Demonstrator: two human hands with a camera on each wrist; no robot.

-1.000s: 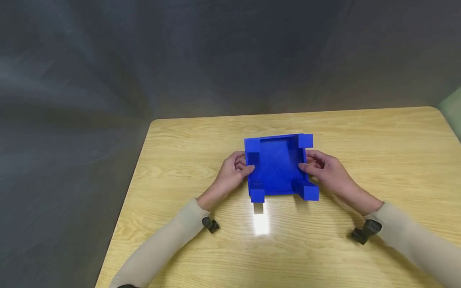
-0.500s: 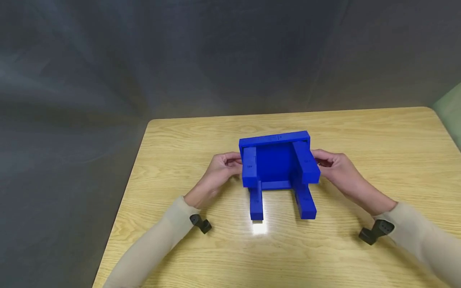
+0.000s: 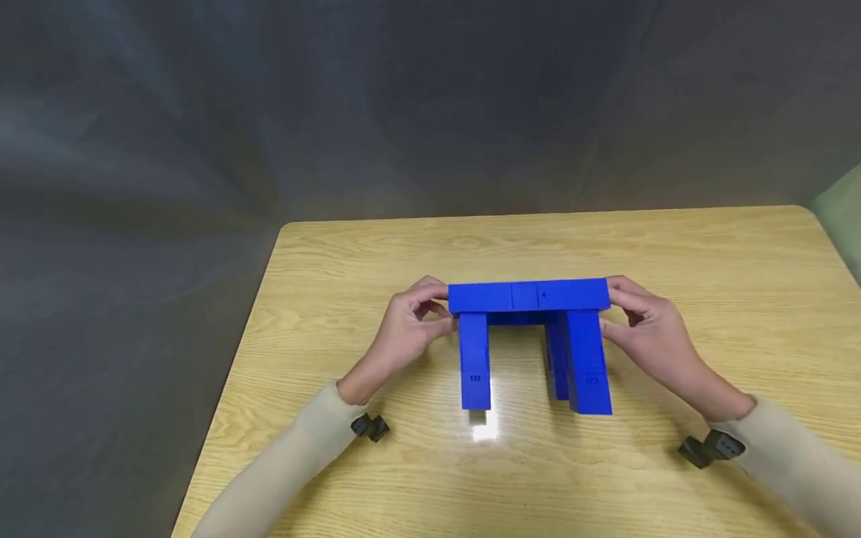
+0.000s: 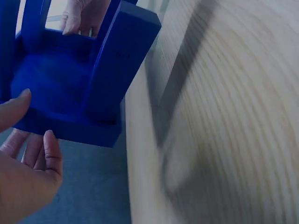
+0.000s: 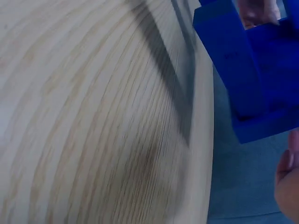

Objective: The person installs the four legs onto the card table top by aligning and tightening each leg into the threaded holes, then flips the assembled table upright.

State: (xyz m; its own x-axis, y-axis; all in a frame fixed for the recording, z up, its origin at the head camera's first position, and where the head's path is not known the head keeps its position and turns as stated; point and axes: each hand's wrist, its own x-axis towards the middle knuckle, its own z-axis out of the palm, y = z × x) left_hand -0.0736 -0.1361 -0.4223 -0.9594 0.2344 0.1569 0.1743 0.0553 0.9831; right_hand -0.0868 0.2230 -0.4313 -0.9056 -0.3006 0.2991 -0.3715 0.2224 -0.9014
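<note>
A small blue stool (image 3: 528, 297), a flat square top with several block legs, is held by both hands over the wooden table. Its top faces up and its legs point down towards me; two front legs bear printed numbers. My left hand (image 3: 406, 325) pinches the left edge of the top, thumb inside the rim and fingers outside, as the left wrist view shows. On the opposite edge, my right hand (image 3: 655, 329) grips with its thumb beneath and fingers along the side. The far legs are partly hidden behind the near ones.
The light wooden table (image 3: 323, 261) has a rounded far left corner, with a dark sheet (image 3: 430, 112) hanging behind and to the left. Small black devices (image 3: 713, 447) are strapped at both wrists. The stool's shadow falls on the wood in both wrist views.
The stool has been tipped over from underside-facing-me to top upwards, its legs swinging down. Both hands keep their edges; the right has shifted slightly right.
</note>
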